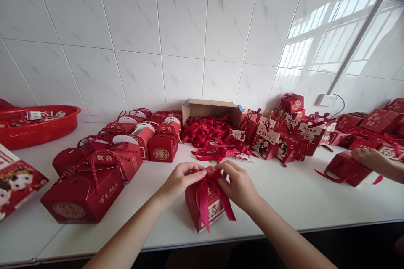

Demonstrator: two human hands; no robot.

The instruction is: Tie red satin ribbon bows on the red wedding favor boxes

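Observation:
A small red gift box (193, 206) with white and gold print stands near the table's front edge, right before me. A red ribbon (204, 206) is looped at its top, with two tails hanging down the front. My left hand (184, 178) pinches the ribbon on the left side of the box top. On the other side, my right hand (235, 183) has its fingers closed on the ribbon too. The knot itself is partly hidden by my fingers.
Behind the box, a cardboard carton (212, 104) spills red ribbons. Rope-handled red boxes (85, 193) fill the left, beside a red plastic basket (67, 124). Printed boxes (267, 141) stand right of the carton. Another person's hand (368, 157) rests on a red box (347, 168) at far right.

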